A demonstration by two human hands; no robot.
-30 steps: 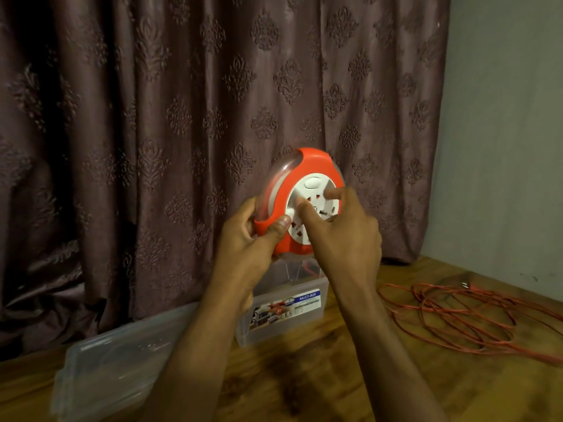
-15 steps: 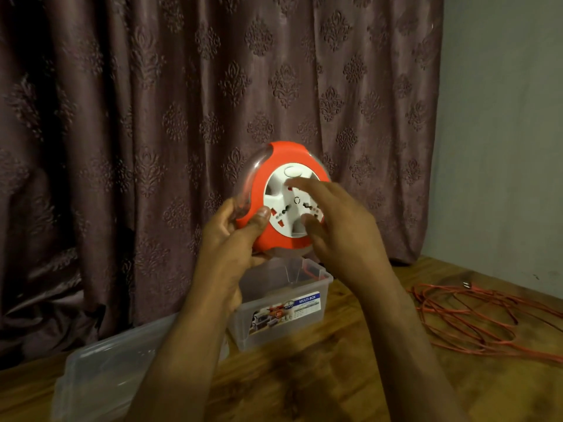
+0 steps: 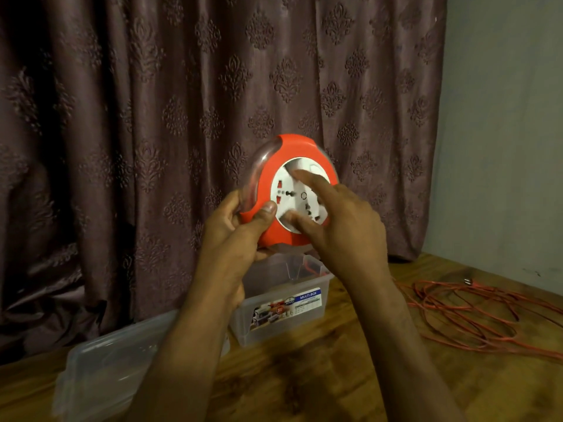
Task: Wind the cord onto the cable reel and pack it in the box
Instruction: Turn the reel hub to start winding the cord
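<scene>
An orange cable reel (image 3: 268, 166) with a clear back shell and a white socket hub is held upright in the air above the box. My left hand (image 3: 237, 233) grips its lower left edge, thumb on the orange front. The index finger and thumb of my right hand (image 3: 344, 226) press on the white hub. The orange cord (image 3: 475, 312) lies in loose loops on the wooden table at the right, its plug (image 3: 466, 281) at the far end. A strand runs down from the reel into the clear plastic box (image 3: 283, 312), which stands open below the reel.
The box's clear lid (image 3: 115, 360) lies on the table to the left of the box. A dark patterned curtain (image 3: 152, 117) hangs close behind, and a grey wall (image 3: 502, 117) stands at the right. Wooden table surface (image 3: 304, 376) shows in front of the box.
My right hand's fingers have moved round the white hub, the index finger going from its right side to its top. The reel has shifted slightly in my left hand's grip.
</scene>
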